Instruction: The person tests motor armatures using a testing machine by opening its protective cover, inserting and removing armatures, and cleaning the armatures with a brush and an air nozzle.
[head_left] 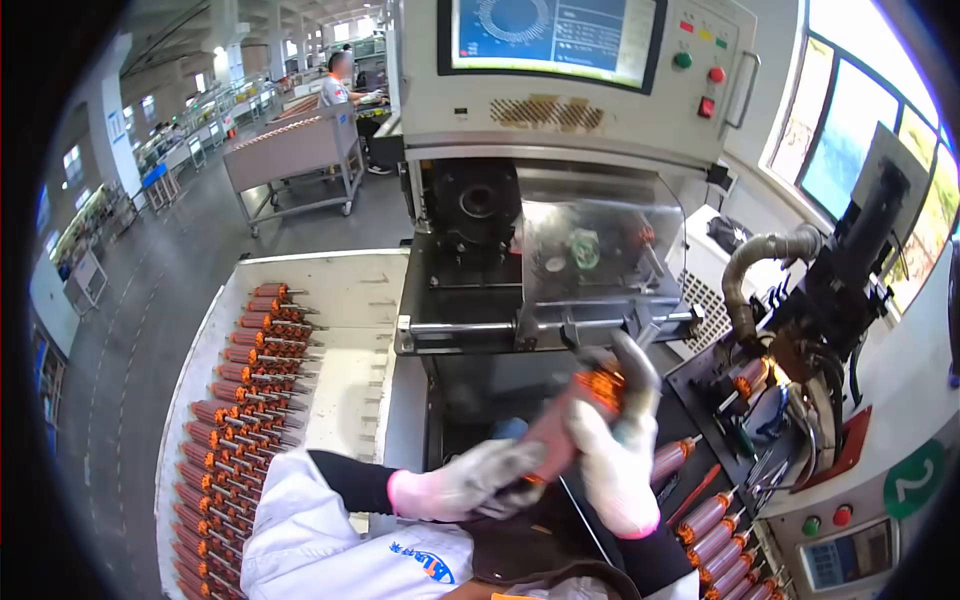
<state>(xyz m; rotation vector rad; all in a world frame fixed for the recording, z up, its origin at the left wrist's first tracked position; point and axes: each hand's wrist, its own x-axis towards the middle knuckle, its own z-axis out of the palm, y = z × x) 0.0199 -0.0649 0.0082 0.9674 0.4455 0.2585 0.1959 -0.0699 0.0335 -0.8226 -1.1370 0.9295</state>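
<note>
Both hands wear whitish gloves with pink cuffs. Between them is a motor rotor (555,437), tilted, with a reddish body and orange copper windings at its upper end. My left hand (475,480) is wrapped round the rotor's lower end. My right hand (612,440) grips it near the windings, and its raised fingers are smeared by motion. The rotor is in front of the machine with the clear cover (600,250). More rotors (705,517) lie at the lower right, beside a red tool (697,492).
A white bin (335,400) on the left holds rows of rotors (225,410). A screen (555,35) tops the machine. To the right stand a second machine with a hose (745,280) and a control panel (850,555). Another person (335,88) is by a cart (295,150) far back.
</note>
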